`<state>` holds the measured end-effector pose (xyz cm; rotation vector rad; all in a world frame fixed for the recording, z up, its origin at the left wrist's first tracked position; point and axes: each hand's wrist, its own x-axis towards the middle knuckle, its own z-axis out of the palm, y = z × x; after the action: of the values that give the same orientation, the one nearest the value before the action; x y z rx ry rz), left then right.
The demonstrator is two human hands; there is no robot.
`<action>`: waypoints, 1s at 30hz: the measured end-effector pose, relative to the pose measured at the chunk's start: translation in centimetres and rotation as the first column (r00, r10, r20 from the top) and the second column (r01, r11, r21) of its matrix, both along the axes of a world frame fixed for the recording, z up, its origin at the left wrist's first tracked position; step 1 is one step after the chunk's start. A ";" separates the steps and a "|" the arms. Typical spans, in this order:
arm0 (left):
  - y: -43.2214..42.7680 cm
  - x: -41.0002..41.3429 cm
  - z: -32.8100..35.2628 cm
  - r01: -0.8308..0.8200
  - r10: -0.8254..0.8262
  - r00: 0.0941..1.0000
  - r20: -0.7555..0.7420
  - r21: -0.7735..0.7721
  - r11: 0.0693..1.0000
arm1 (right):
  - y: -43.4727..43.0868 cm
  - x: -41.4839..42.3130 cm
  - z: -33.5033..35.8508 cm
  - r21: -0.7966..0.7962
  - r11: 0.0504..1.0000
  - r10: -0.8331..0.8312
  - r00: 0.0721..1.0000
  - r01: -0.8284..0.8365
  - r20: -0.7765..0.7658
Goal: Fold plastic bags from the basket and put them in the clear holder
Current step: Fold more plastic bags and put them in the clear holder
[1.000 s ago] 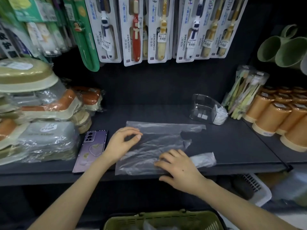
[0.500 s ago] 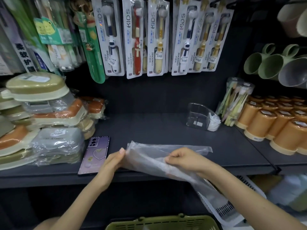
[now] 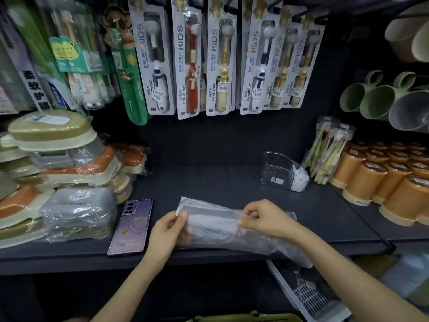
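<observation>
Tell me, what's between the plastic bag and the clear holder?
Nothing. The head view shows only bare dark shelf between the plastic bag and the clear holder.

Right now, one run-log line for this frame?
phase: folding | left hand: pinches plastic bag left end | right hand: pinches bag middle | bag tail: hangs off shelf edge | clear holder: white wad in it

Holding plastic bag (image 3: 213, 228) between left hand (image 3: 166, 231) and right hand (image 3: 264, 219) above near shelf (image 3: 220, 182) edge; clear holder (image 3: 276, 168) far right.
</observation>
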<state>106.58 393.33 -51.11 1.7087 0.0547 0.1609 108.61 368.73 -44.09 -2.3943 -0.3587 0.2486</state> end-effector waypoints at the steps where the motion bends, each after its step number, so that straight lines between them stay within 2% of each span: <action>1: 0.0 0.1 -0.3 -0.011 0.011 1.000 -0.022 -0.003 1.000 | -0.2 0.5 0.1 0.028 0.999 -0.022 1.000 0.022 -0.005; 4: -0.2 0.2 -0.1 -0.054 0.057 0.997 -0.055 0.054 0.997 | 0.1 1.8 0.9 0.117 0.992 -0.037 0.995 0.048 -0.093; 6: -0.5 0.3 0.2 -0.075 0.081 0.994 -0.067 0.087 0.993 | 0.8 2.9 0.7 0.110 0.993 -0.027 0.991 0.041 -0.130; 11: -0.3 0.9 0.1 -0.089 0.112 0.992 -0.057 0.313 0.946 | 2.2 5.9 -1.8 -0.069 0.997 -0.050 0.983 0.039 -0.177; 16: -0.3 1.0 0.2 -0.147 0.180 0.984 -0.015 0.510 0.847 | 2.3 6.8 -3.0 -0.149 0.989 -0.048 0.979 0.018 -0.198; 21: 0.2 1.3 -0.1 -0.185 0.216 0.976 0.014 0.578 0.795 | 2.0 7.5 -2.6 -0.122 0.993 -0.042 0.960 0.008 -0.277; 26: 0.5 1.4 -0.7 -0.203 0.226 0.973 0.043 0.622 0.756 | 1.8 8.0 -3.2 -0.123 0.990 -0.102 0.957 0.071 -0.272; 28: 0.5 1.3 -0.5 -0.178 0.209 0.977 0.040 0.689 0.702 | 1.8 8.2 -3.2 -0.121 0.990 -0.106 0.953 0.074 -0.284; 30: 0.2 1.2 0.1 -0.132 0.206 0.978 0.014 0.807 0.576 | 1.8 8.4 -3.3 -0.133 0.989 -0.098 0.951 0.062 -0.292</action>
<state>107.76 393.55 -50.98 2.6460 0.2417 0.2896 117.00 370.56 -47.40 -2.4357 -0.1078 0.6018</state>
